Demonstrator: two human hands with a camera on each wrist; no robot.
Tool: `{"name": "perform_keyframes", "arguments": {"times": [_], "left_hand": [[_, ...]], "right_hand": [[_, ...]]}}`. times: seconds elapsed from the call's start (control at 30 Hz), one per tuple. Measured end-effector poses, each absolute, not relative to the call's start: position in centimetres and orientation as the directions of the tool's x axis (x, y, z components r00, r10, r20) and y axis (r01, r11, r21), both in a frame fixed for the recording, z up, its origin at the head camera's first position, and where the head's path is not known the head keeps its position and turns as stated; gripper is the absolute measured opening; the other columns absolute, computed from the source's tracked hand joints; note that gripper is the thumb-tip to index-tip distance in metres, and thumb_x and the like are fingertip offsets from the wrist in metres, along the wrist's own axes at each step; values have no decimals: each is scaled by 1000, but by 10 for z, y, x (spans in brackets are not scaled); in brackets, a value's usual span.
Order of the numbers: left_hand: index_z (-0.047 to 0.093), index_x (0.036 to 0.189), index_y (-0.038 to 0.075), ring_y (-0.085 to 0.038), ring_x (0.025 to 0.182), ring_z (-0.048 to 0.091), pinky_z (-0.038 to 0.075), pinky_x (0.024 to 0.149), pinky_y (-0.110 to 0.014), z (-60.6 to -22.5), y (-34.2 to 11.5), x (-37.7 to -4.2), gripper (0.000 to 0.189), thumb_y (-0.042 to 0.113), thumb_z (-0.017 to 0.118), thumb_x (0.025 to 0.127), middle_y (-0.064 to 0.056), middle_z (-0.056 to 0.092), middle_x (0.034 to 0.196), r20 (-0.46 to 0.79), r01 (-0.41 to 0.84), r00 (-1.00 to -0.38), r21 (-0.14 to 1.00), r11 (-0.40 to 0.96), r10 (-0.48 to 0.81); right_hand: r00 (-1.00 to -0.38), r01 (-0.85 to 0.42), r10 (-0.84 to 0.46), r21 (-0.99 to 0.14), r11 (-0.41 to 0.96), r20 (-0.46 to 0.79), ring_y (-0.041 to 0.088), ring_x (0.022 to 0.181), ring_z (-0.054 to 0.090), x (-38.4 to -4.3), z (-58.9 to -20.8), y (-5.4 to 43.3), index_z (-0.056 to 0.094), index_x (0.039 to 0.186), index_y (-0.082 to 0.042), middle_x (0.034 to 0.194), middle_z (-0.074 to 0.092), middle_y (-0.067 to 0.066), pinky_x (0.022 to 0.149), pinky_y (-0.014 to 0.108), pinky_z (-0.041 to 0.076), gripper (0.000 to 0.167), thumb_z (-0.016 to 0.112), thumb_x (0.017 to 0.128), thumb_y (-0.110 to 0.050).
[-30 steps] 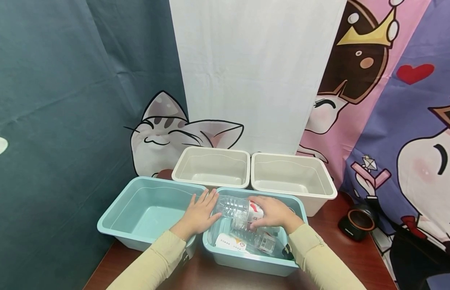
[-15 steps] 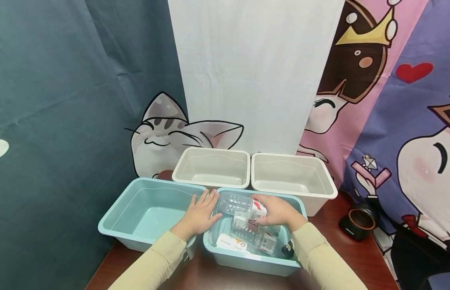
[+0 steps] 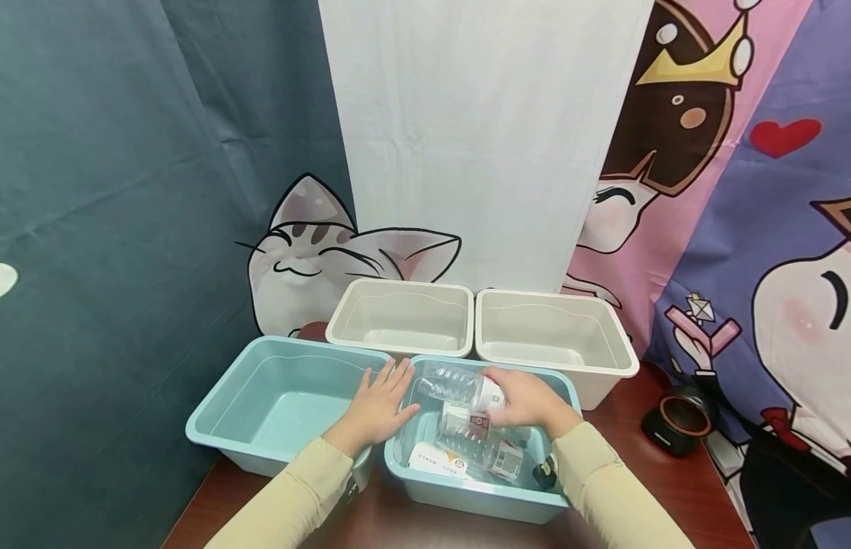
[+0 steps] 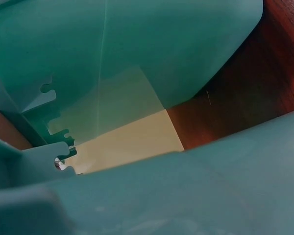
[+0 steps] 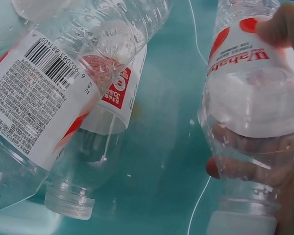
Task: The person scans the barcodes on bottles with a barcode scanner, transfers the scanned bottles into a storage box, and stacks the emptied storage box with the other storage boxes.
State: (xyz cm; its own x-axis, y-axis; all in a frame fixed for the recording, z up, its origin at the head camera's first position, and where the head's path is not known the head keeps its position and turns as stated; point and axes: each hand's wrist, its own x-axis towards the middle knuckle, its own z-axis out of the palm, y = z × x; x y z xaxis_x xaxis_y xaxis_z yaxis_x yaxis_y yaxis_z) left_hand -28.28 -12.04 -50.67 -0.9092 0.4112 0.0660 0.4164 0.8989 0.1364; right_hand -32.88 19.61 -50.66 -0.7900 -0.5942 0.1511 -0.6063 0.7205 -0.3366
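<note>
Shifted slightly right since the earlier head frame: the bottle (image 3: 453, 384), in or just over the right blue bin (image 3: 494, 507), toward its far side. Head view: my right hand (image 3: 525, 399) grips it by the label (image 3: 490, 395); my left hand (image 3: 372, 410) lies fingers straight and spread over the left blue bin's (image 3: 281, 428) right rim. Left wrist view: fingers not discernible. Right wrist view: my digits curl round label and shoulder. Judged light, thin-walled, slick, easily dented; hold gently at the label.

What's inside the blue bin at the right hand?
The blue bin holds clear bottles, a printed white item and something dark. The right hand grips another bottle. Whatever lies under the bottles or hidden by the hand can't be seen.
</note>
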Motion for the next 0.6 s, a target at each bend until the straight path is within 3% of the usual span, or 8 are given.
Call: {"name": "perform_keyframes", "arguments": {"times": [0.37,0.6], "left_hand": [[28,160,8,-34,154,18,16,119,-66,-506,-121,-282,74,55,40,103,-7,22,167,66,421,-907,136,897,416],[28,160,9,-33,154,17,16,119,-65,-506,-121,-282,75,55,40,103,-8,23,167,64,418,-909,139,898,413]], "right_hand": [[-781,-608,-579,-495,620,234,6,73,56,-332,-507,199,61,125,-18,89,62,-14,68,28,52,50,71,77,-28],[-871,-420,-474,-698,580,130,15,83,61,-330,-507,203,45,146,-11,105,66,4,78,39,55,64,68,88,-27]]}}
